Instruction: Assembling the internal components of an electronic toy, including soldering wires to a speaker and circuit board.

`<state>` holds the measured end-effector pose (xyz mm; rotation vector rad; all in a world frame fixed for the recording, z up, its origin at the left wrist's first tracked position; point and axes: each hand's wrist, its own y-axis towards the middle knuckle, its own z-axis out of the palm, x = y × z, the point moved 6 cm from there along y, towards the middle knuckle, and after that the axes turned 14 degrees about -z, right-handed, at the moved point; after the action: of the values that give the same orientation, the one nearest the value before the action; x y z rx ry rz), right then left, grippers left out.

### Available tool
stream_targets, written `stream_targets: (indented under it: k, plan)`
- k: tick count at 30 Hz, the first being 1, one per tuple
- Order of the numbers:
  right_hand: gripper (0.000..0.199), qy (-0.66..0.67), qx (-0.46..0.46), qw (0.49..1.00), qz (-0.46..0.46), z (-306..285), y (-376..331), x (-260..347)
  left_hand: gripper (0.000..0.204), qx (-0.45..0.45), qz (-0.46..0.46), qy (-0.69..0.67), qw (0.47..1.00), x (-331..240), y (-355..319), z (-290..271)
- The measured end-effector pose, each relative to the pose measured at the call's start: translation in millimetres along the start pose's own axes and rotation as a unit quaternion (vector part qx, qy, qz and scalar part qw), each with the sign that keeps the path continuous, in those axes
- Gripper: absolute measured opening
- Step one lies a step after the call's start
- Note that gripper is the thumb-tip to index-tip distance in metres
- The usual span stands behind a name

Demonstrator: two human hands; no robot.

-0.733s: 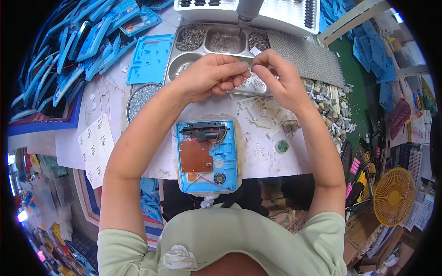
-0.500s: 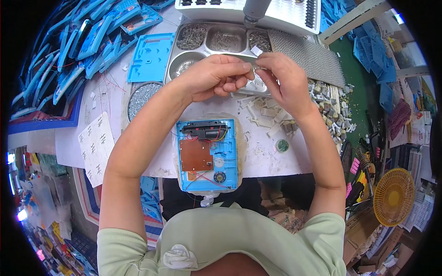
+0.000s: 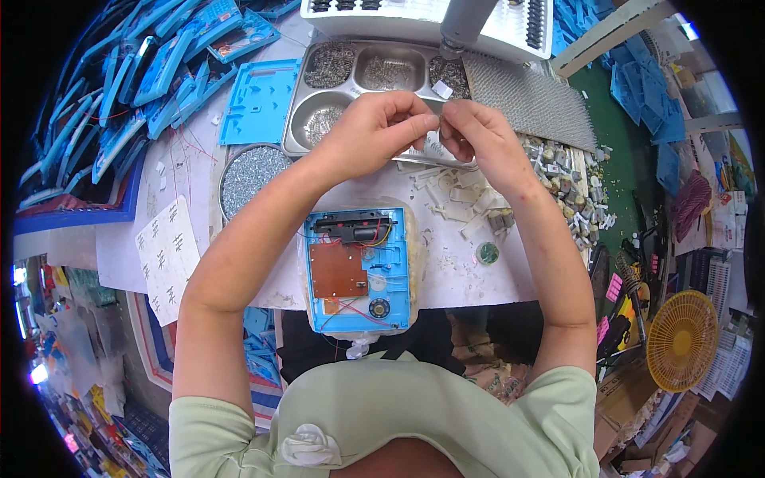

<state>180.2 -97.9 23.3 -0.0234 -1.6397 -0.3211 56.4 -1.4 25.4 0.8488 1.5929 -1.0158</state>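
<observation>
Both hands meet over a metal compartment tray [image 3: 335,90] that holds small metal parts such as springs. My left hand [image 3: 384,131] is closed, with thumb and forefinger pinched together at the tips. Close against it, my right hand [image 3: 484,142] also pinches with curled fingers. Whatever lies between the fingertips is too small or hidden to name. A small white piece [image 3: 442,89] shows just beyond the right fingers. Nearer to me lies an open blue plastic casing [image 3: 401,279], with a brown circuit board [image 3: 339,271], red wires and a round speaker [image 3: 379,307] inside.
A round dish of small metal screws [image 3: 253,175] sits left of the tray. White plastic parts [image 3: 458,195] and a pile of small components [image 3: 562,179] lie right. Blue casings [image 3: 171,68] are stacked far left. A grey cylindrical tool [image 3: 462,24] hangs above the tray.
My right fingers have curled in more, and its thumb no longer points down. The left hand's lower fingers have tucked in. The hanging tool appears slightly further right and lower.
</observation>
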Motion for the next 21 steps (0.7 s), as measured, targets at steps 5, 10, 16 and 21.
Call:
stream_targets:
  k: [5, 10, 16, 21]
  plan:
    - [0.026, -0.098, -0.025, 0.992, -0.077, -3.8, -2.0, 8.3, 0.021, 0.059, -0.065, -0.148, 0.985, 3.8, 2.0, 4.4]
    - [0.014, -0.267, -0.029, 0.946, -0.183, -0.8, -6.1, 34.3, 0.018, 0.056, -0.113, -0.178, 0.976, 2.7, -0.4, 7.9]
    - [0.019, -0.454, -0.028, 0.776, -0.437, 3.2, -17.1, 45.2, 0.025, 0.134, -0.254, -0.306, 0.908, 4.2, -2.7, 18.1]
    - [0.011, -0.22, -0.079, 0.932, -0.278, -5.6, -10.6, 34.5, 0.028, 0.134, -0.221, -0.268, 0.928, 5.0, -2.0, 11.8]
